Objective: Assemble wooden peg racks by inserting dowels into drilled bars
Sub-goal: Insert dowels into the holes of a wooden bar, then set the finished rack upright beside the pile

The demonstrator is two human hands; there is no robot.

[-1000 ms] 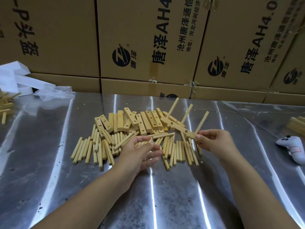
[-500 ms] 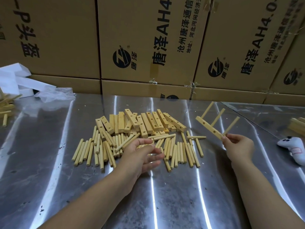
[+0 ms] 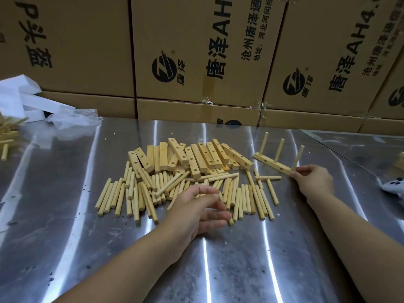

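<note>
- Rack (image 3: 276, 163) sits at my right on the table (image 3: 240, 259), three pegs up; bar's long axis runs from far-left to near-right.
- Right hand (image 3: 312, 182) pinches the bar's near end, fingers narrow around it.
- Left hand (image 3: 196, 208) hovers over the dowels (image 3: 244, 200), fingers loose and half-curled, holding nothing I can make out.
- Dowels lie mostly pointing away from me, right under the left fingertips; bars (image 3: 196, 158) just beyond. Left is nearer.

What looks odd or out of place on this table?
A white game controller lies at the right edge, unrelated to the woodwork. The peg rack in the right hand shows open side holes. Otherwise nothing stands out.
</note>
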